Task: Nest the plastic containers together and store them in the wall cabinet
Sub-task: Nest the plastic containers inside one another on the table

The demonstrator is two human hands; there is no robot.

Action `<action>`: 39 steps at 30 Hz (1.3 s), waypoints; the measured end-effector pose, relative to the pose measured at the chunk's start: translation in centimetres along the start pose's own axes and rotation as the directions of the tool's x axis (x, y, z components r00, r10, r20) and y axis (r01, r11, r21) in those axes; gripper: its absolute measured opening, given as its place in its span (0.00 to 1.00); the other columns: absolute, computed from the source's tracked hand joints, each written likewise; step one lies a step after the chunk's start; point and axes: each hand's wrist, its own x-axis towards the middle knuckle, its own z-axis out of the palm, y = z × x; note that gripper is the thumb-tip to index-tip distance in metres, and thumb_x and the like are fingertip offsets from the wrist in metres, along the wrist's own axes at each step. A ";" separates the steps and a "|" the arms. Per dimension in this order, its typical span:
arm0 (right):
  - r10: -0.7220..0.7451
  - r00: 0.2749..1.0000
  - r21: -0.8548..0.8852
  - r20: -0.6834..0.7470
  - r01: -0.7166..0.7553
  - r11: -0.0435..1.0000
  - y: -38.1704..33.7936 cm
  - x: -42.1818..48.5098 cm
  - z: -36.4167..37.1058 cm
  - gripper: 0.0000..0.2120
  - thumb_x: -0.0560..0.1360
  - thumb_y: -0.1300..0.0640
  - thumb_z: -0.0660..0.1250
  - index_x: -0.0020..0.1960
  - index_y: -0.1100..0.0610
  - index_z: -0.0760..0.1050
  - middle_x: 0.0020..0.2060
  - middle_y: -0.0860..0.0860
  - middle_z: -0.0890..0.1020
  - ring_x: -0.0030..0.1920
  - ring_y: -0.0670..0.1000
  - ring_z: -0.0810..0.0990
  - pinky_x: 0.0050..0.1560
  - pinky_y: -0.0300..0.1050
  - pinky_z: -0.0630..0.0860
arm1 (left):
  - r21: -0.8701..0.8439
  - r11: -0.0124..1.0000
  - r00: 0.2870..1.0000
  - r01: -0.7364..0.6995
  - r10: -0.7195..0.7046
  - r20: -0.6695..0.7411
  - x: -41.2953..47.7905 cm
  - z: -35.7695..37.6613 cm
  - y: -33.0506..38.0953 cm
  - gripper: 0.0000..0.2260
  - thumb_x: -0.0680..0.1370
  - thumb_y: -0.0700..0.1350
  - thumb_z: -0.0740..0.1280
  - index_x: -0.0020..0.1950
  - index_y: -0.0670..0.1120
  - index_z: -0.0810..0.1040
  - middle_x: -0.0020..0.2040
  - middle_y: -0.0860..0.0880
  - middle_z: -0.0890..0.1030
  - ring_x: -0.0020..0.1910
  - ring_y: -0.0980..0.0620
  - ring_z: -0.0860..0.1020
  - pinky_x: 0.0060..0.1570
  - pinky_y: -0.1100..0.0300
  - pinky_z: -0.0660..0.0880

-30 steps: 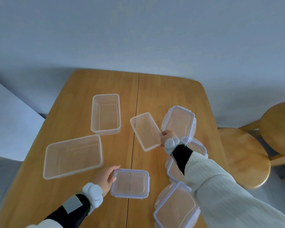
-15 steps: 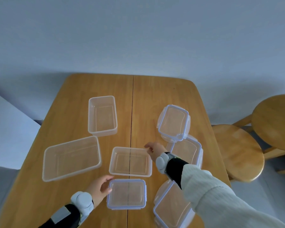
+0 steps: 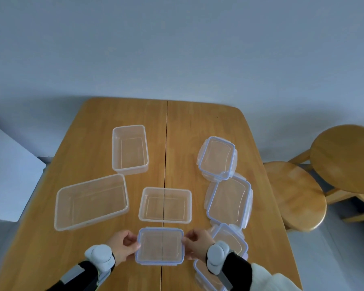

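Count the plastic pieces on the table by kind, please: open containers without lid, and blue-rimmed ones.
Open clear containers: 3
Blue-rimmed pieces: 5
Total: 8

A wooden table (image 3: pixel 198 127) with a centre seam stands against a pale wall (image 3: pixel 177 49). Two round wooden stools (image 3: pixel 294 194) sit just beside its right edge, overlapping.

Clear containers (image 3: pixel 164 205), blue-rimmed lids (image 3: pixel 217 158), tan wooden table (image 3: pixel 202 122).
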 end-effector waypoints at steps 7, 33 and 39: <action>-0.088 0.995 0.024 0.053 0.087 0.996 -4.7 -2.8 -2.7 0.06 0.76 0.59 0.67 0.44 0.61 0.71 0.29 0.54 0.79 0.21 0.46 0.78 0.24 0.35 0.73 | 0.026 0.997 0.995 -0.077 0.075 0.065 -2.1 -3.3 6.1 0.09 0.71 0.37 0.72 0.46 0.36 0.74 0.41 0.41 0.80 0.40 0.41 0.82 0.47 0.46 0.81; -0.164 0.944 -0.372 -0.286 0.048 0.927 -6.9 5.7 -1.4 0.09 0.73 0.64 0.63 0.40 0.51 0.72 0.41 0.48 0.78 0.45 0.51 0.78 0.43 0.43 0.76 | 0.646 0.761 0.942 -0.055 0.254 -0.219 4.7 -0.2 10.8 0.06 0.72 0.39 0.61 0.39 0.49 0.74 0.42 0.47 0.81 0.38 0.49 0.75 0.46 0.56 0.77; -0.200 0.943 -0.341 -0.265 0.102 0.934 -6.4 6.0 -1.8 0.12 0.72 0.61 0.68 0.35 0.48 0.69 0.39 0.49 0.78 0.42 0.51 0.77 0.41 0.42 0.72 | 0.597 0.785 0.896 -0.162 0.370 -0.244 4.2 0.7 10.3 0.04 0.74 0.41 0.62 0.43 0.48 0.76 0.42 0.49 0.81 0.42 0.48 0.78 0.42 0.58 0.75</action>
